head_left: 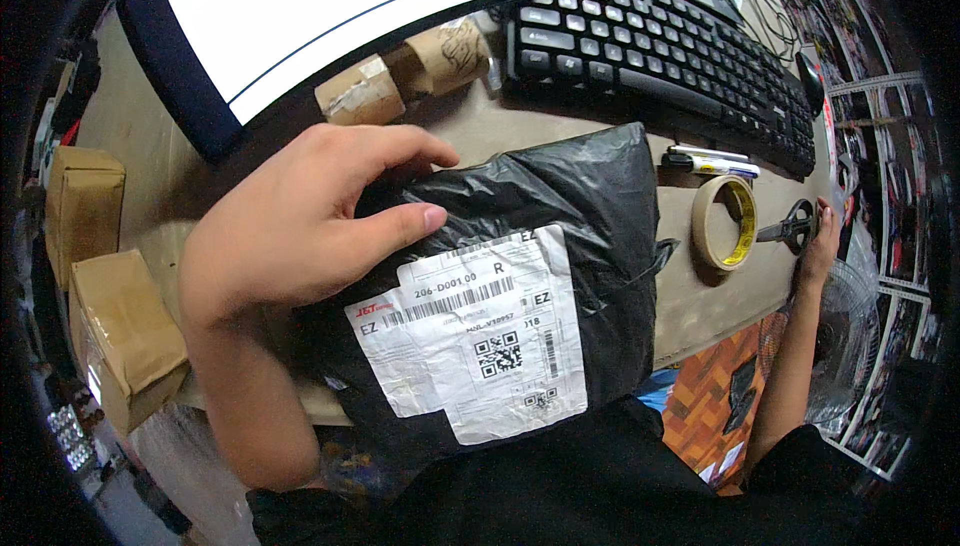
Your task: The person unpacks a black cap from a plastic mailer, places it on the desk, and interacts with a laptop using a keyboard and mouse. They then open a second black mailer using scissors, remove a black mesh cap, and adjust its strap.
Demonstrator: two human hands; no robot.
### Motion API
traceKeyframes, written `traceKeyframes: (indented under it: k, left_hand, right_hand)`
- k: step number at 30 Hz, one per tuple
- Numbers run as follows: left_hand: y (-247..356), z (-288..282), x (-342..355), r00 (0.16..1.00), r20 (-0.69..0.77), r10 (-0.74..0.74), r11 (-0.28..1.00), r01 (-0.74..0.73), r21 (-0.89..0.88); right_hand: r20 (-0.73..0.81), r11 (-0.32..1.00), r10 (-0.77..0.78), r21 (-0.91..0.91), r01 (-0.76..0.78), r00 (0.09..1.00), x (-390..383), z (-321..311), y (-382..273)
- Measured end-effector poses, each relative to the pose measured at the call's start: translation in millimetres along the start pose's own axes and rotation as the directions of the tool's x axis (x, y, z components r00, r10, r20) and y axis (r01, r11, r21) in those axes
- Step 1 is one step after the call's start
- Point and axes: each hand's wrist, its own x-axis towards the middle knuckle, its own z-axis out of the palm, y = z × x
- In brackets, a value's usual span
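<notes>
A black plastic mailing parcel with a white shipping label leans at the table's front edge, against my body. My left hand grips its upper left part, thumb on top and fingers curled over the far edge. Over at the table's right edge, my right hand has its fingers at the black handles of a pair of scissors, which lie on the tabletop. The blades run partly behind a roll of tan masking tape standing beside them.
Marker pens lie beyond the tape, below a black keyboard. A lit monitor stands at the far left, with cardboard tubes at its base. Brown boxes sit at left. A round fan is beside my right arm.
</notes>
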Motion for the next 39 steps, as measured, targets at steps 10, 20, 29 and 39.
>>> traceKeyframes:
  k: [10, 20, 29, 39]
  left_hand:
    - [-7.2, 5.7, 2.5, 0.995, -0.037, 0.091, 0.994, -0.088, 0.068]
    - [-17.6, 11.8, 4.1, 0.957, -0.113, 0.269, 0.931, -0.228, 0.285]
    - [-16.7, 13.3, 4.3, 0.966, -0.108, 0.235, 0.939, -0.197, 0.280]
    - [-18.9, 12.8, 6.1, 0.955, -0.119, 0.271, 0.933, -0.230, 0.278]
  right_hand:
    - [-0.009, 0.992, -0.049, -0.117, 0.048, 0.999, -0.7, 5.5, -19.6]
    - [0.015, 0.972, -0.058, -0.226, 0.060, 0.998, -3.9, 9.0, -15.3]
    - [0.034, 0.956, -0.134, -0.258, 0.139, 0.990, -6.1, 8.2, -12.6]
    - [0.020, 0.966, -0.088, -0.242, 0.090, 0.996, -11.6, 11.7, -31.2]
